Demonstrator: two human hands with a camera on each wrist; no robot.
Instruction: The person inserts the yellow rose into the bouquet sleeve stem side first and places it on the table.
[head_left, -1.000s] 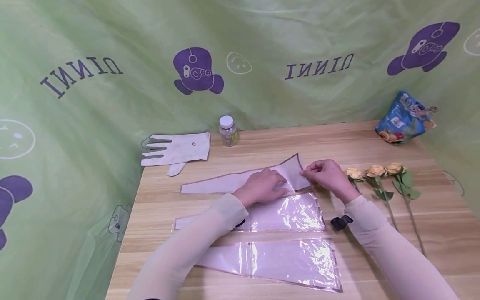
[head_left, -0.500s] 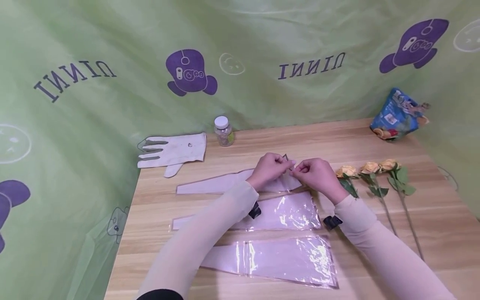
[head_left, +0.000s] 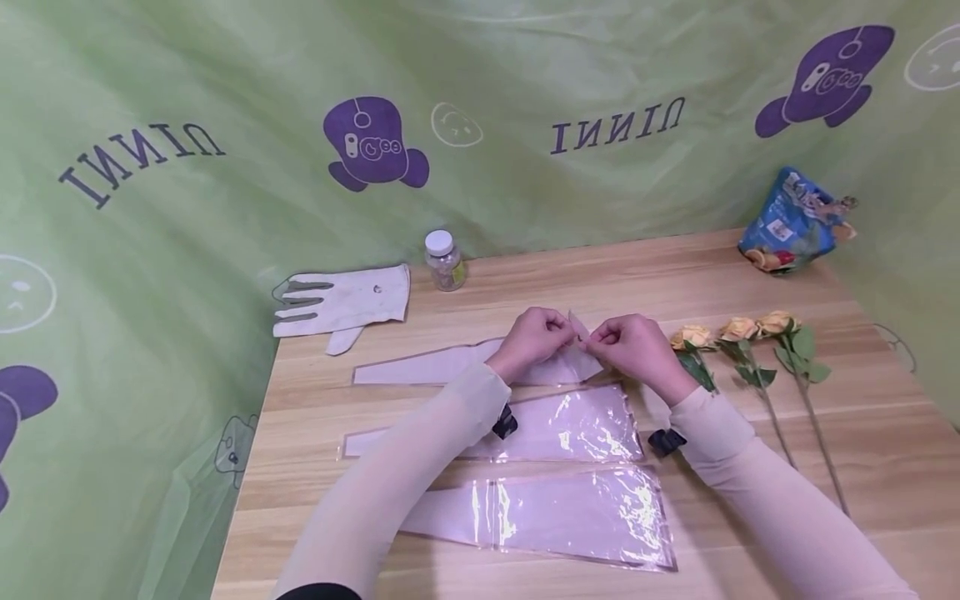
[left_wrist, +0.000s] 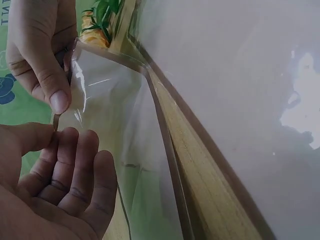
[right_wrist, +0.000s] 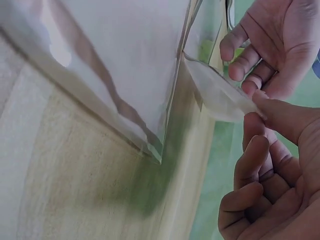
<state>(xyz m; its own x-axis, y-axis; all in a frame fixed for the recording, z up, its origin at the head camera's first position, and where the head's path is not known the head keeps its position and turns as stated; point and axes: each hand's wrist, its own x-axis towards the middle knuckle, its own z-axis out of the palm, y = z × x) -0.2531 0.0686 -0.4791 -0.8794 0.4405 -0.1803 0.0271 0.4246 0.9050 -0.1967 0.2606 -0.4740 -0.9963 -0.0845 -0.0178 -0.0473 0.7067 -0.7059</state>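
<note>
A tapered plastic flower sleeve (head_left: 420, 364) with a brown border lies farthest back of three on the table, its wide end lifted between my hands. My left hand (head_left: 534, 337) pinches the wide end's edge between thumb and index finger; the left wrist view shows its other fingers loosely bent. Close beside it, my right hand (head_left: 636, 343) pinches the same edge. In the right wrist view the raised sleeve corner (right_wrist: 215, 90) runs to the right thumb and fingertip. Whether the sleeve's layers are parted, I cannot tell.
Nearer me on the wooden table (head_left: 300, 533) lie a second sleeve (head_left: 570, 425) and a third sleeve (head_left: 555, 517), both shiny. Three yellow roses, one a middle rose (head_left: 739, 328), lie right. Behind are a white glove (head_left: 352, 296), a lidded bottle (head_left: 446, 262) and a blue pouch (head_left: 791, 225).
My left hand has gone from lying on the sleeve to pinching its wide end beside the right hand. The right hand has shifted slightly left, and that end now stands raised.
</note>
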